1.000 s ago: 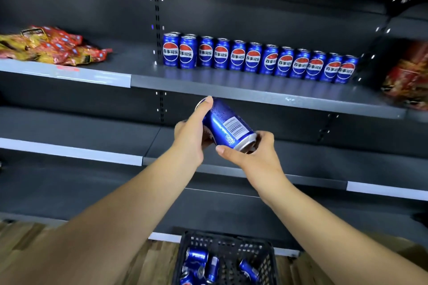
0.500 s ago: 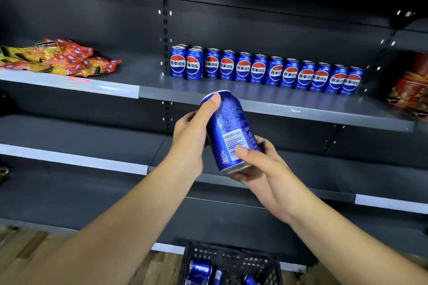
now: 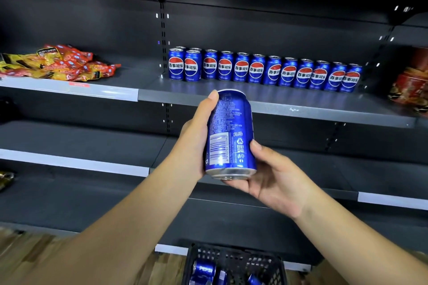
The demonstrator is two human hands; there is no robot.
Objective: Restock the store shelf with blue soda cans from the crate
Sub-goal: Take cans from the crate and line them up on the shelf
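I hold one blue soda can (image 3: 230,134) upright in front of the shelf, its barcode side facing me. My left hand (image 3: 196,143) grips its left side, thumb up along the can. My right hand (image 3: 275,176) cups the can's base and lower right side. Behind it, a row of several blue cans (image 3: 264,69) stands along the grey shelf (image 3: 312,111), logos forward, with a second can behind each of the two leftmost. The black crate (image 3: 236,259) sits on the floor at the bottom, with more blue cans (image 3: 203,271) lying inside.
Red and yellow snack bags (image 3: 60,62) lie on the same shelf level to the left. Red tins (image 3: 412,83) stand at the far right. Two lower dark shelves (image 3: 81,139) run across below. A strip of wooden floor (image 3: 162,268) shows beside the crate.
The can went from tilted to upright and rose toward the shelf edge. My right hand slid from the can's end to under its base.
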